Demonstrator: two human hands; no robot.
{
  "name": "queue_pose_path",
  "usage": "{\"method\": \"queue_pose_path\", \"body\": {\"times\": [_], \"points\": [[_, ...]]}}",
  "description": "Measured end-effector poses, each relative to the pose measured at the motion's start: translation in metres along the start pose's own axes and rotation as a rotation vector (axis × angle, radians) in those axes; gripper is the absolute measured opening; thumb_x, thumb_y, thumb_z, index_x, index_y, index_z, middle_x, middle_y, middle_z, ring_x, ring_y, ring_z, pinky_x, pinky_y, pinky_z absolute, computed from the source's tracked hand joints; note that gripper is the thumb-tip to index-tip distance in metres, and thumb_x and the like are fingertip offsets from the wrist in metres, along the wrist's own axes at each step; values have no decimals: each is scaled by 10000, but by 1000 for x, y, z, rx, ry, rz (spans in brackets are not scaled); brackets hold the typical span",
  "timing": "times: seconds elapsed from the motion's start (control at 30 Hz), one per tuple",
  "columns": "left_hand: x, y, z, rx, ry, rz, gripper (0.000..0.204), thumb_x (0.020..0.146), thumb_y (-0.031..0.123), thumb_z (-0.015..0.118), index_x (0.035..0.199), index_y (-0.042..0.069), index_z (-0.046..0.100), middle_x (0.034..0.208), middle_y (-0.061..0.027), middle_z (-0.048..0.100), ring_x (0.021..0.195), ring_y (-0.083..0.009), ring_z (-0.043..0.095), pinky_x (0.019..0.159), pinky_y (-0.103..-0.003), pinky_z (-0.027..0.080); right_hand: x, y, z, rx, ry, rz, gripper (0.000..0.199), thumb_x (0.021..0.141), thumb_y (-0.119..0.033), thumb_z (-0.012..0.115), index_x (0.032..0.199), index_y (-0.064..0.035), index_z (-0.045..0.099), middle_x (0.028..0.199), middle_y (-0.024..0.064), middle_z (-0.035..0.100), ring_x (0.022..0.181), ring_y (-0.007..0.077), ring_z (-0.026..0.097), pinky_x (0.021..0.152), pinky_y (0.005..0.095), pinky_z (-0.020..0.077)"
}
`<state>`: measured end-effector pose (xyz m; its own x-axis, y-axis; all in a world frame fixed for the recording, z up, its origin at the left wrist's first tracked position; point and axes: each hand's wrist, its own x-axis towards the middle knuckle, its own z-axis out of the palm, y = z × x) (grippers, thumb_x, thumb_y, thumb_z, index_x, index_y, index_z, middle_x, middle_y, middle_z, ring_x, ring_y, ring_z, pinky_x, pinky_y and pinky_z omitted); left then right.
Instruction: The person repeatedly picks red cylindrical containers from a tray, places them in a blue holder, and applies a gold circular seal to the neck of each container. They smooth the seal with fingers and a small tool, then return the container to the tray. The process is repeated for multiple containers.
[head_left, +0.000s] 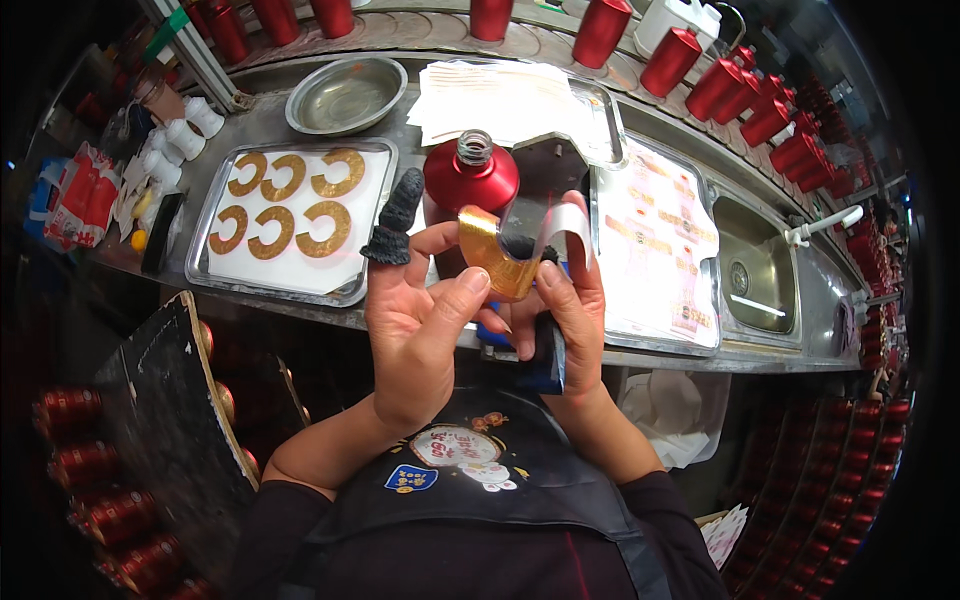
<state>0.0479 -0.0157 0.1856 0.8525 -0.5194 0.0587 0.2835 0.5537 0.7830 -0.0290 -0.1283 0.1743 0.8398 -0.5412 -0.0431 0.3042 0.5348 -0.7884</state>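
Between my hands is a curved gold C-shaped label [495, 265], bent so that its right end shows a white side. The thumb and a finger of my left hand [415, 325] pinch the gold end; a black knitted finger cover sits on its raised index finger. My right hand [572, 310] grips the other end, with black cloth partly visible behind the label. A dark blue and black item [548, 355] hangs below the right palm; I cannot make out what it is. Just beyond the label stands an upright red metallic bottle [472, 180] with an uncapped clear threaded neck.
At left, a metal tray [195, 258] carries several gold C-shaped labels. A steel bowl [345, 95], a stack of white sheets [490, 95] and a tray of printed labels [655, 250] surround the bottle. Red bottles [670, 62] line the far conveyor. A sink [755, 265] is at right.
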Motion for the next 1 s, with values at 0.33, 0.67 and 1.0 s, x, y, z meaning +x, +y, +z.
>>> {"method": "queue_pose_path", "body": {"times": [0.33,0.67,1.0], "points": [[15,9,-16,176,-19,118,138,915,3,743,1032,11,670,928,-61,738,851,-95,700,750,-227,567,5,-9,17,-298,108,-199,728,915,-63,625,1580,-61,327,778,19,571,472,86,461,428,212,382],[48,2,-30,267,82,185,244,917,-58,683,1133,-12,580,1058,-87,671,854,-99,667,757,-221,542,47,-3,26,-549,127,-366,668,925,-28,633,1547,-21,390,931,8,614,624,24,475,527,179,371],[85,1,-49,-44,-235,-203,565,1011,176,485,1495,-90,364,1476,-163,494,1389,-218,450,1199,-372,288,53,2,17,-415,107,-268,672,1019,-157,536,1597,-5,229,1056,97,626,532,47,441,468,176,379]]}}
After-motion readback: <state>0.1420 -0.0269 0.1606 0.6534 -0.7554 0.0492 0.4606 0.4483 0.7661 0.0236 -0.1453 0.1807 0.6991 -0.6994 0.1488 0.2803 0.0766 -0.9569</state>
